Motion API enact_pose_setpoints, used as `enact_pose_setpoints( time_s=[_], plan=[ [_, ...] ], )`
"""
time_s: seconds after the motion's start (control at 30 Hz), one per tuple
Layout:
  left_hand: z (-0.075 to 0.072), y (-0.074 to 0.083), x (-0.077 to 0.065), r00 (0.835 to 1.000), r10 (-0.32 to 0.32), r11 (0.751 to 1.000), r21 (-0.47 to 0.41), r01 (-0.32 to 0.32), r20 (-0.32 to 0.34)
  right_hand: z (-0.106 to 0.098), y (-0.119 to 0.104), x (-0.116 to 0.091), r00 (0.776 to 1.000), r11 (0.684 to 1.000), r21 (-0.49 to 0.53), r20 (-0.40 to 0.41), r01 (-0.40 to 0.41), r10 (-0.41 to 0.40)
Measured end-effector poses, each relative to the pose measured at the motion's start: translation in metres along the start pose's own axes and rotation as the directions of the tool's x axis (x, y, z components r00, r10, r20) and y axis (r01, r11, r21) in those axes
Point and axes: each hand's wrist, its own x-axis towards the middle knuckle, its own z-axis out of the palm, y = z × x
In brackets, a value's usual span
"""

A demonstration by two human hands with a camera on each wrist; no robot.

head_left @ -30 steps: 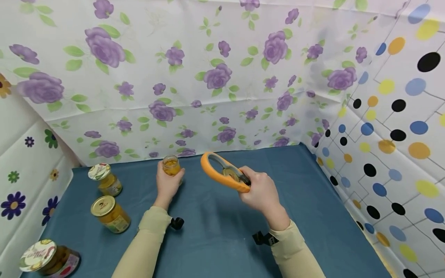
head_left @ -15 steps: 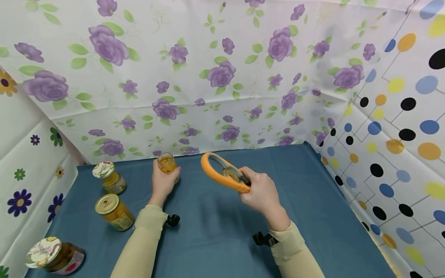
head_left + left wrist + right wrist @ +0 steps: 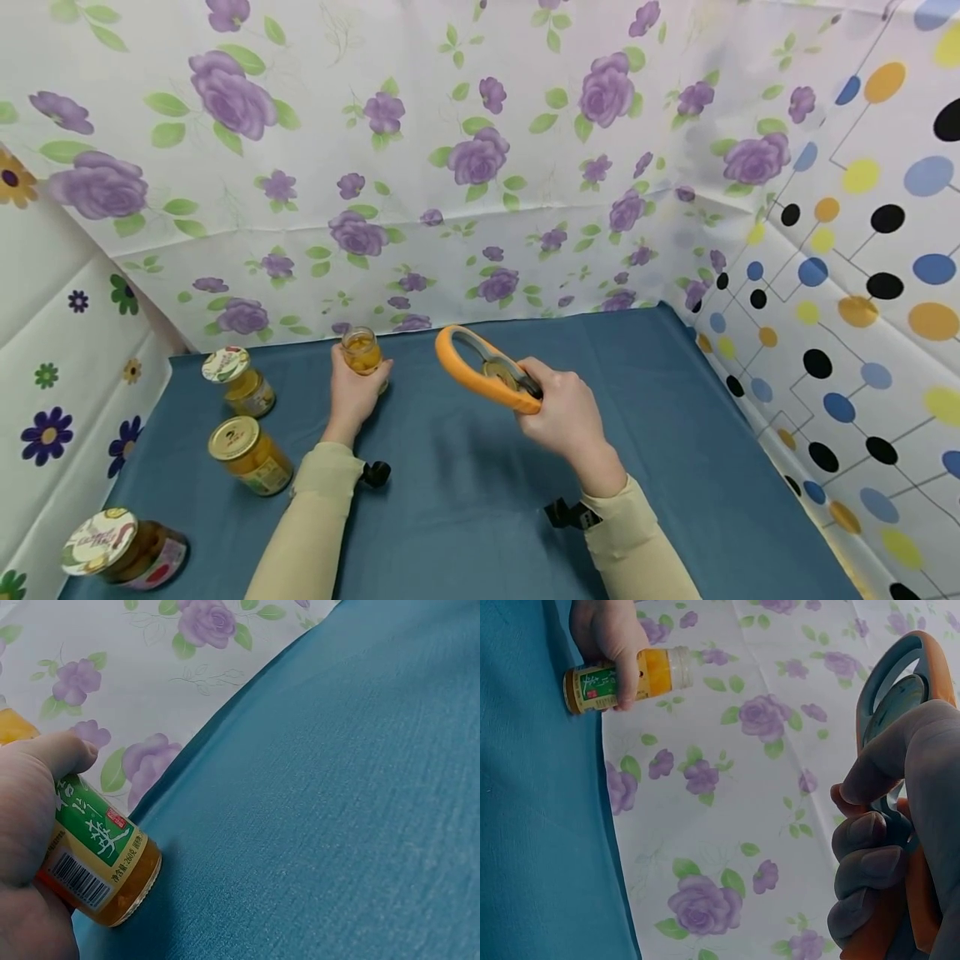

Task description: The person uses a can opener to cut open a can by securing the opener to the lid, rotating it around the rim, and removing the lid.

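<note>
An uncapped glass jar of yellow fruit pieces (image 3: 362, 352) is in my left hand (image 3: 352, 396), towards the back of the table. In the left wrist view its green label (image 3: 94, 821) and base show, with the thumb across the front. My right hand (image 3: 562, 412) grips an orange and grey jar opener (image 3: 465, 379) in the air to the right of the jar. A round metal lid (image 3: 498, 372) sits inside the opener's loop. The right wrist view shows the lid (image 3: 900, 701) there too, and the fingers (image 3: 870, 866) curled round the handles.
Three capped jars stand along the left: a small yellow one (image 3: 251, 396), a gold-lidded one (image 3: 264, 467) and a darker one (image 3: 153, 554) nearest the front. A blue cloth (image 3: 465, 517) covers the table. Patterned sheets (image 3: 420, 167) rise behind and at both sides.
My left hand has shifted slightly left with the jar. The head view has turned slightly, so the standing jars appear a little further right. The right hand keeps its grip on the jar opener.
</note>
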Motion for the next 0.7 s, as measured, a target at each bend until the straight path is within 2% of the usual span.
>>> enact_pose_setpoints(
  time_s=[0.33,0.57,0.7],
  plan=[
    [0.0002,-0.0010,-0.0005,1.000,0.002,1.000,-0.001,-0.002,0.003,0.0010,-0.0012,0.0005,1.000,1.000,-0.012,0.012,-0.002,0.002],
    [0.0019,-0.0027,-0.0067,0.999,0.018,1.000,0.003,-0.017,-0.047,0.0019,-0.0043,0.0020,1.000,0.999,-0.033,0.026,0.003,-0.002],
    [0.0018,-0.0021,-0.0076,0.999,0.011,1.000,-0.021,-0.012,-0.036,0.0026,-0.0056,0.0022,1.000,0.999,-0.038,0.030,-0.003,0.004]
  ],
)
